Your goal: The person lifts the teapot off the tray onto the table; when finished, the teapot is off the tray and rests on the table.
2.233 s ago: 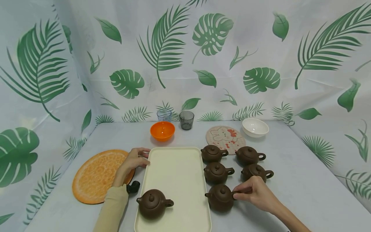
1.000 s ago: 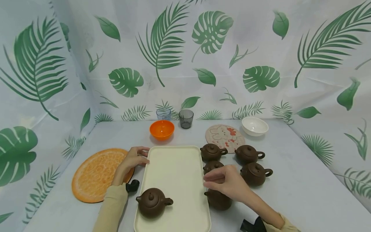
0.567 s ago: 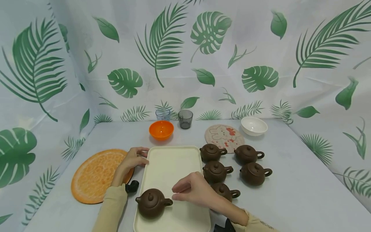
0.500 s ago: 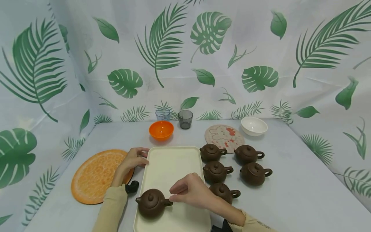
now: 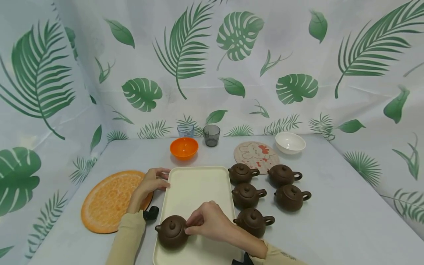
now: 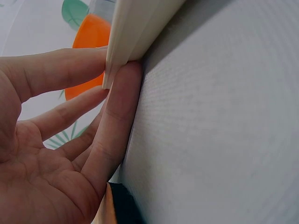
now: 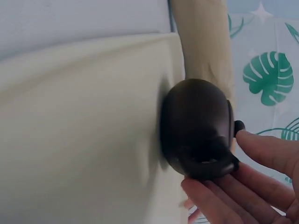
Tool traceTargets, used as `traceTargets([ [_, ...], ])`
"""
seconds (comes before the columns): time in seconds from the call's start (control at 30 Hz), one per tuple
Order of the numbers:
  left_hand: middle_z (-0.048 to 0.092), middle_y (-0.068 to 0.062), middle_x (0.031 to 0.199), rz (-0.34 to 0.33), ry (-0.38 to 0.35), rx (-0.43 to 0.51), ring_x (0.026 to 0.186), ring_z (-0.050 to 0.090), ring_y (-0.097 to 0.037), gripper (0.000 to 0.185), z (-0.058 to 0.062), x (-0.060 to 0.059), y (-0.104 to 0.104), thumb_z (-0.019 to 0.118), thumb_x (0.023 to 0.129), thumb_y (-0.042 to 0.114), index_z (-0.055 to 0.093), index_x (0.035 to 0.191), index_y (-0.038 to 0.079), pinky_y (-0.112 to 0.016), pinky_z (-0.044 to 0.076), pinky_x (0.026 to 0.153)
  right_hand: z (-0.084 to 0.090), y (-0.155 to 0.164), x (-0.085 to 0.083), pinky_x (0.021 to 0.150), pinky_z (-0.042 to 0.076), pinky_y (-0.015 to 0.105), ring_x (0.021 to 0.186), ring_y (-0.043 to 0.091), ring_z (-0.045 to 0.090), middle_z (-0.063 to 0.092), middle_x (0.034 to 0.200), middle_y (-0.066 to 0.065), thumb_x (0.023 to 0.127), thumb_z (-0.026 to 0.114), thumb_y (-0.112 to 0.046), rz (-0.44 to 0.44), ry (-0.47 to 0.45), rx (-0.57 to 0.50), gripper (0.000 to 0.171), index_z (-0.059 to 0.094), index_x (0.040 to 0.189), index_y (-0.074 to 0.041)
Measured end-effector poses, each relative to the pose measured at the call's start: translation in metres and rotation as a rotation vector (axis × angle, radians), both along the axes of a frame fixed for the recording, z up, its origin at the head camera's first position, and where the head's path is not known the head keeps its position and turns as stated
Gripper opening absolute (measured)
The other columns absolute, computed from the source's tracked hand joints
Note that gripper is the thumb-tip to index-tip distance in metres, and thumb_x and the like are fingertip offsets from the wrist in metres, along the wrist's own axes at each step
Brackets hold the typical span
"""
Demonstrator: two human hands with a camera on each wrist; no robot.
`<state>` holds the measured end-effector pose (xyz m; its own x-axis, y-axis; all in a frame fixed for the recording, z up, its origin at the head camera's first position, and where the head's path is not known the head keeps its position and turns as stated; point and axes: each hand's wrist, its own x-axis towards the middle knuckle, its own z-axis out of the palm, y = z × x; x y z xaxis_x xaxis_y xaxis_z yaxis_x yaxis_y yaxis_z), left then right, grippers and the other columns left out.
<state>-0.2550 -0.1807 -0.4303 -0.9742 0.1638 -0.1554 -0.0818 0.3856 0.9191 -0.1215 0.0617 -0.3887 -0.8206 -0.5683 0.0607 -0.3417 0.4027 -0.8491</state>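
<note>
A dark brown teapot (image 5: 171,235) stands on the near left part of a cream tray (image 5: 195,184), its spout to the left. My right hand (image 5: 212,222) pinches it at the handle side. In the right wrist view, the thumb and fingers close about the teapot's handle (image 7: 210,168), and the base is at the tray's surface. At the tray's left edge, my left hand (image 5: 154,186) holds the rim. The left wrist view has the thumb over the tray rim (image 6: 117,51) and a finger (image 6: 119,102) tucked beneath it.
Several matching teapots (image 5: 248,195) stand right of the tray. An orange-slice placemat (image 5: 112,202) lies under the left forearm. At the back are an orange bowl (image 5: 184,148), a grey glass (image 5: 211,136), a clear glass (image 5: 185,130), a rabbit mat (image 5: 255,156) and a white bowl (image 5: 290,143).
My right hand has let go of the nearest teapot beside the tray, moved left across the tray and taken the tray's teapot by its handle. My left hand has stayed at the rim.
</note>
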Motion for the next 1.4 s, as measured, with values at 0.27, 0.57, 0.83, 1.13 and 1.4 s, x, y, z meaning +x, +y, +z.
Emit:
traceTargets([
  [0.27, 0.057, -0.021, 0.106, 0.002, 0.004, 0.007, 0.075, 0.062, -0.019, 0.055, -0.001, 0.0, 0.0, 0.068, 0.072, -0.003, 0.055, 0.126, -0.007, -0.032, 0.058, 0.068, -0.004, -0.001, 0.002, 0.059, 0.05, 0.013, 0.06, -0.007, 0.061, 0.072, 0.07, -0.006, 0.075, 0.081, -0.011, -0.033, 0.017, 0.041, 0.005, 0.078, 0.078, -0.009],
  [0.57, 0.058, -0.021, 0.106, -0.004, 0.015, 0.011, 0.076, 0.062, -0.019, 0.055, -0.002, 0.0, 0.0, 0.068, 0.073, -0.003, 0.055, 0.126, -0.007, -0.032, 0.058, 0.069, -0.006, -0.001, 0.001, 0.057, 0.05, 0.013, 0.059, -0.008, 0.061, 0.072, 0.068, -0.006, 0.074, 0.081, -0.01, -0.044, 0.021, 0.033, 0.004, 0.078, 0.076, -0.009],
  [0.83, 0.058, -0.021, 0.107, 0.002, 0.008, -0.002, 0.077, 0.062, -0.019, 0.055, -0.002, 0.0, 0.0, 0.069, 0.072, -0.002, 0.056, 0.125, -0.006, -0.032, 0.058, 0.069, -0.007, -0.002, 0.001, 0.059, 0.049, 0.011, 0.059, -0.011, 0.059, 0.071, 0.068, -0.007, 0.075, 0.08, -0.01, -0.031, 0.076, 0.064, 0.002, 0.078, 0.075, -0.012],
  [1.13, 0.059, -0.021, 0.106, -0.013, 0.022, 0.025, 0.077, 0.062, -0.019, 0.054, -0.001, 0.001, 0.0, 0.068, 0.073, -0.003, 0.055, 0.125, -0.008, -0.033, 0.058, 0.07, -0.002, 0.001, 0.001, 0.061, 0.045, 0.009, 0.062, -0.012, 0.056, 0.073, 0.072, -0.006, 0.078, 0.078, -0.01, 0.015, 0.233, 0.125, 0.002, 0.079, 0.077, -0.011],
  [1.4, 0.058, -0.022, 0.107, -0.014, 0.006, 0.019, 0.078, 0.062, -0.019, 0.055, 0.0, 0.0, 0.0, 0.068, 0.073, -0.003, 0.054, 0.127, -0.007, -0.032, 0.058, 0.069, 0.024, 0.031, -0.002, 0.061, 0.052, 0.015, 0.069, -0.005, 0.063, 0.074, 0.078, -0.001, 0.079, 0.077, -0.009, 0.072, 0.117, 0.026, 0.007, 0.079, 0.085, -0.006],
])
